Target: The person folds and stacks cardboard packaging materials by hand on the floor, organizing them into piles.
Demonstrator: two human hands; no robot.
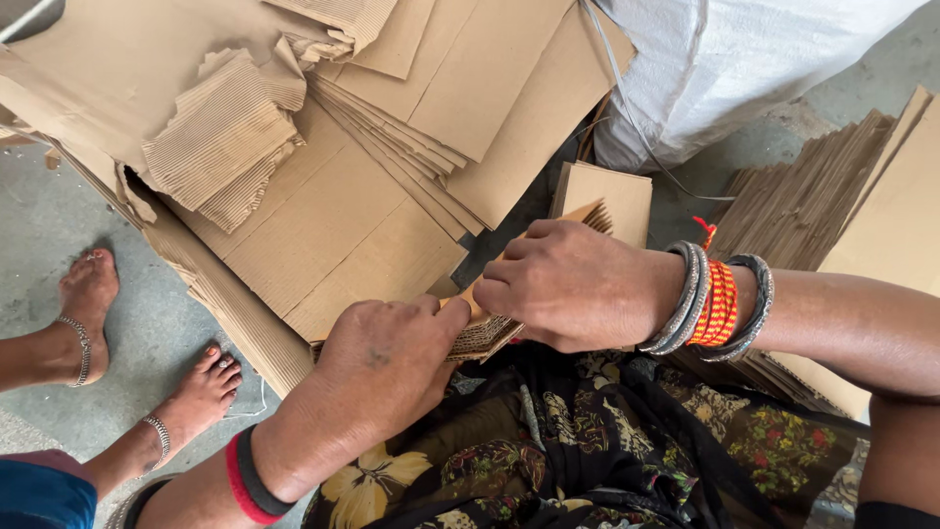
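My left hand [384,364] and my right hand [568,284] both grip a small stack of corrugated cardboard pieces [488,333] held above my lap. The left hand clamps its near end, with the thumb on top. My right hand closes over the top and far end, where a fluted corner [595,214] sticks out. Silver and orange bangles [717,299] circle my right wrist. Red and black bands [251,482] sit on my left wrist.
Large flat cardboard sheets [343,225] and torn corrugated scraps [223,137] lie piled ahead on the floor. A stack of cut pieces [813,196] stands at right. A white sack [725,69] is behind. Another person's bare feet [88,294] rest at left.
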